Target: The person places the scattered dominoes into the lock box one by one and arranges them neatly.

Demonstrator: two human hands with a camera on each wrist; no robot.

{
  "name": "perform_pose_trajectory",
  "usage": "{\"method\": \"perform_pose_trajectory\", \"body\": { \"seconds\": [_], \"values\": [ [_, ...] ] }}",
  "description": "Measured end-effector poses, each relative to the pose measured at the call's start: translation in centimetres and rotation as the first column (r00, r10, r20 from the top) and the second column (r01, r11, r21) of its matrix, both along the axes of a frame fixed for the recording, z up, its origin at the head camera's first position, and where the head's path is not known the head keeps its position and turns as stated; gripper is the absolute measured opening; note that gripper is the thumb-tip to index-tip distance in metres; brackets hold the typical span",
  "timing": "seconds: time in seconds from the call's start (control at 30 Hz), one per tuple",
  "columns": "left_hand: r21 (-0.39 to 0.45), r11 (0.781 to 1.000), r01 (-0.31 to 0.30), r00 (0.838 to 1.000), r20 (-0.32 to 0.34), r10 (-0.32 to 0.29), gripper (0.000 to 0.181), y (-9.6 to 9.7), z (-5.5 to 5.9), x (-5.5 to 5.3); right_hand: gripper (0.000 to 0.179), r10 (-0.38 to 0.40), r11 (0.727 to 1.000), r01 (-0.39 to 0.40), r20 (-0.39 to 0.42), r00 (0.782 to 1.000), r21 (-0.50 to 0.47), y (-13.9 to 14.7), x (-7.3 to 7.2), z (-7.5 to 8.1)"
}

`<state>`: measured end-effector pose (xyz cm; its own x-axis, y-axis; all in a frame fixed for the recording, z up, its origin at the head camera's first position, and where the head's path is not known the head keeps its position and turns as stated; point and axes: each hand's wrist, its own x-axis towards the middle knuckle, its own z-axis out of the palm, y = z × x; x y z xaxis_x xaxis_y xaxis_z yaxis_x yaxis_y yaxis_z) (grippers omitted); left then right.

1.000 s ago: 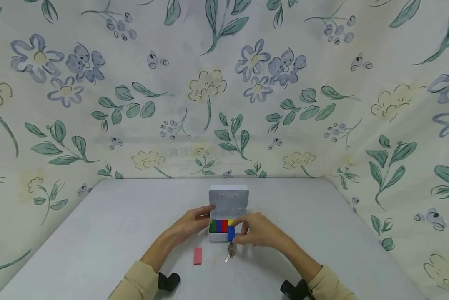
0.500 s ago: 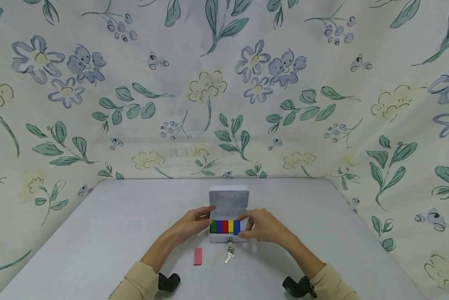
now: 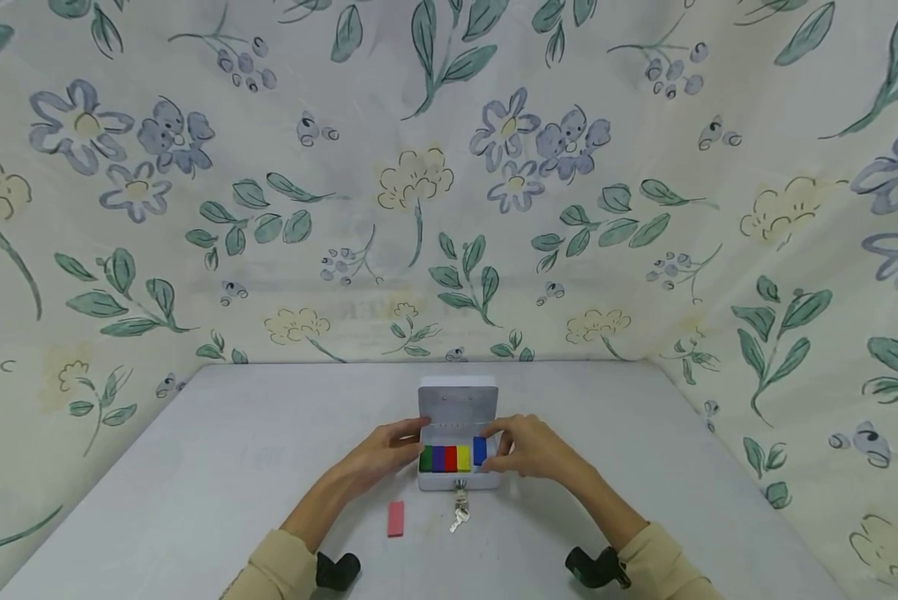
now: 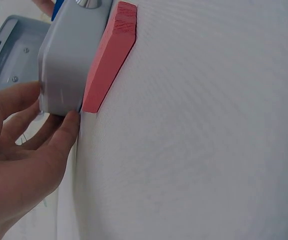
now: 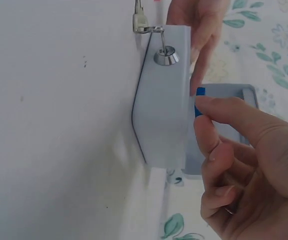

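A small light-grey metal cash box (image 3: 435, 482) stands with its lid (image 3: 459, 403) raised. Inside lies a row of green, purple, red and yellow blocks (image 3: 450, 459). My right hand (image 3: 535, 450) pinches a blue block (image 3: 479, 451) between thumb and index finger over the box's right end, a gap away from the yellow block. In the right wrist view a strip of the blue block (image 5: 200, 92) shows above the rim; the rest is hidden. My left hand (image 3: 379, 452) holds the box's left end, fingertips at its rim and lower corner in the left wrist view.
A pink block (image 3: 395, 518) lies on the white table (image 3: 268, 433) in front of the box, to the left. Keys (image 3: 460, 518) hang from the lock (image 5: 167, 56) in the front wall. Floral cloth (image 3: 358, 208) rises behind the table.
The right hand has brought the blue block from in front of the box's front wall back and right, past the yellow block. The keys now show fully. The left hand keeps its place.
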<state>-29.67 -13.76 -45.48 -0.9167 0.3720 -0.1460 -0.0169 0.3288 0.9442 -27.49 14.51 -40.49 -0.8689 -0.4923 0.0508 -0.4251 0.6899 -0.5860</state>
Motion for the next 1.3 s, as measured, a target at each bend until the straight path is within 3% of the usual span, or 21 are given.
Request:
{"method": "perform_pose_trajectory", "body": {
  "seconds": [1.3],
  "values": [
    [0.007, 1.0, -0.005, 1.0, -0.003, 0.005, 0.056, 0.0, 0.0, 0.0, 0.037, -0.043, 0.997, 0.045, -0.025, 0.999, 0.067, -0.8, -1.9, -2.7]
  ]
}}
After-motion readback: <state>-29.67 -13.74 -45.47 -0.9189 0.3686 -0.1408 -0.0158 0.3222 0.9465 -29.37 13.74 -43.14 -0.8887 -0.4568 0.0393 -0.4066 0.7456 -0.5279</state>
